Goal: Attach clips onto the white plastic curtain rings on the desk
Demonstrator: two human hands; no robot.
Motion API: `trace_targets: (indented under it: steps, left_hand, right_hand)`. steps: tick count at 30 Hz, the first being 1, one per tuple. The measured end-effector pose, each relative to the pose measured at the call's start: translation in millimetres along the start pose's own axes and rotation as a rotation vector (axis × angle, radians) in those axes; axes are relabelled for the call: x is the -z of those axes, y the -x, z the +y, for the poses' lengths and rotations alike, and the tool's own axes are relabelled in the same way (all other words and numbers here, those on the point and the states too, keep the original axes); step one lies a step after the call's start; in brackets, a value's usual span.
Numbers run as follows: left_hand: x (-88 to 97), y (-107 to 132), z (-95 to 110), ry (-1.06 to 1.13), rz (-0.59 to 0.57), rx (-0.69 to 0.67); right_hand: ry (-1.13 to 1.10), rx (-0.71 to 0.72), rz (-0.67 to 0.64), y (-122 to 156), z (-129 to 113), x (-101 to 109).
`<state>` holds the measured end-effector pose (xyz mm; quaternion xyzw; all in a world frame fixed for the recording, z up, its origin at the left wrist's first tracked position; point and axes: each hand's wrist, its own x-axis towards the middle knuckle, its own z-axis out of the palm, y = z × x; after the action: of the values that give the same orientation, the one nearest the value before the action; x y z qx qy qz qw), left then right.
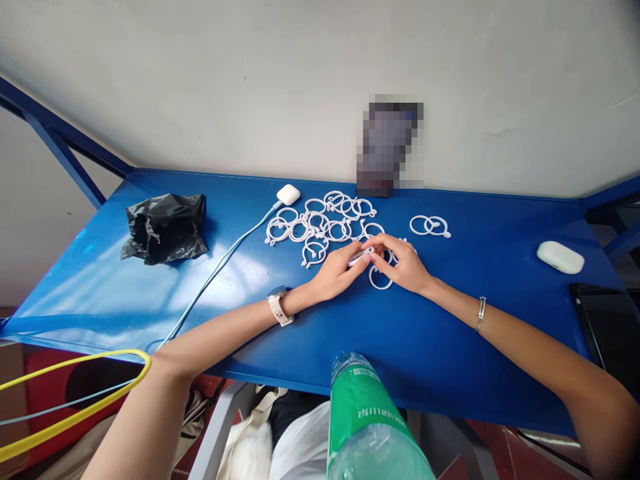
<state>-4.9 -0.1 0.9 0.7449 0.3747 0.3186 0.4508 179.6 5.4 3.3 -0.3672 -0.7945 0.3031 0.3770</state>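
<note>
White rings (325,227), blue table (500,320)

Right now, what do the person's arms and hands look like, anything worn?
Both forearms are bare, with no sleeves in view and no gloves. The left hand has a watch at its wrist, with a white strap and a silvery case. The right hand has a thin silvery bracelet at its wrist.

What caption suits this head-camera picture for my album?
Left hand and right hand pinch a white piece over a ring on a blue table, beside more rings.
</note>
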Motion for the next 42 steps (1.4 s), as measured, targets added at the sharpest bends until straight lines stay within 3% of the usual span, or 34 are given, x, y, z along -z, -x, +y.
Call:
trace_targets:
  steps: [11, 25, 42]
  left_hand:
    - [0.6, 0.5, 1.1, -0.002, -0.008, 0.009]
    - [1.0, 0.7, 1.8, 0.076, -0.01, 0.036]
    - [1.0, 0.9, 1.7, 0.204, 0.009, 0.042]
  right_hand:
    - [0.005, -0.02, -0.018, 0.0, -0.2, 0.0]
    - [0.042, -0.017, 0.082, 2.6, 0.7, -1.3]
    - [0.031, -0.027, 0.097, 3.6, 2.6, -1.7]
